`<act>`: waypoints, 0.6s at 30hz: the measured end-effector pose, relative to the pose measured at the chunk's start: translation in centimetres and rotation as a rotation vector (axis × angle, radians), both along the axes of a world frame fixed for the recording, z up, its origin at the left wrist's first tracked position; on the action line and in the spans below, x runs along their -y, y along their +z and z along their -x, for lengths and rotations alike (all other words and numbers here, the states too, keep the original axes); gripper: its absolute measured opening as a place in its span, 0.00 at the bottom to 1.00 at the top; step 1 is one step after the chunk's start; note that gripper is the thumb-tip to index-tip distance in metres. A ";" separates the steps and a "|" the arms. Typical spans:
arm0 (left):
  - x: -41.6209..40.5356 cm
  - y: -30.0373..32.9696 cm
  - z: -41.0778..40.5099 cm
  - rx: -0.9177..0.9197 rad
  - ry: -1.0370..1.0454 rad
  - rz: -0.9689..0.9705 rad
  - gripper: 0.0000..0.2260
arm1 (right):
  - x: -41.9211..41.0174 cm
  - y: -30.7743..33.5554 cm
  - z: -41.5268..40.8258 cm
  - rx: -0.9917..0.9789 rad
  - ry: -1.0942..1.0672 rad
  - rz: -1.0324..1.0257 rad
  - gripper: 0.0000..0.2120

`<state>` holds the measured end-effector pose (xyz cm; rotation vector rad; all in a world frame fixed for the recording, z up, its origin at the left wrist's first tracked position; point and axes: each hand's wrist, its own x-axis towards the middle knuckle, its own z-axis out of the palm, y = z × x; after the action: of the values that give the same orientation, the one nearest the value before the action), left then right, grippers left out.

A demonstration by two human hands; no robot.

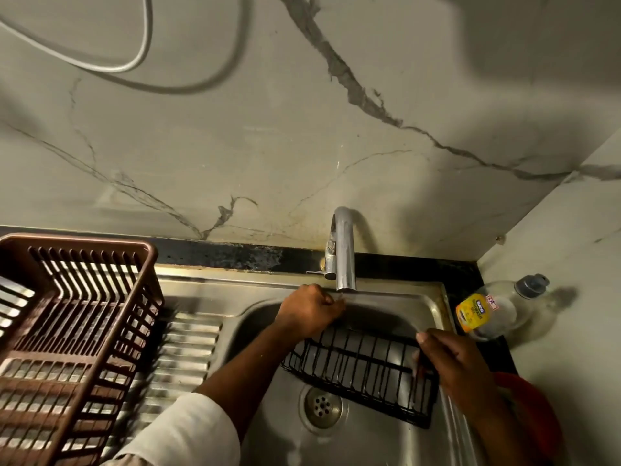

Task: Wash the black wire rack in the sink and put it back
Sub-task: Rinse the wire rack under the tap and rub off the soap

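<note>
Two hands hold the rack inside the sink, under the tap. Left hand has its grip curled round the far edge; right hand pinches the right end. Brown basket sits left; a soap bottle lies right on the tabletop.

The faucet overhangs the sink's far rim. The brown basket blocks the left drainboard; a soap bottle stands on the bench at right. Bare basin lies around the drain.
</note>
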<state>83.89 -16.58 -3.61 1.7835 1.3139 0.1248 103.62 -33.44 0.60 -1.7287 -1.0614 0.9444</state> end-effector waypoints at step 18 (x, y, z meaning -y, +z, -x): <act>0.4 2.9 2.7 0.591 -0.171 0.262 0.10 | -2.5 -5.4 0.0 0.161 -0.112 0.167 0.17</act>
<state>81.22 -16.98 -0.72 1.4704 0.7166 0.3397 103.66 -30.97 -4.77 -2.0085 -0.9984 0.8548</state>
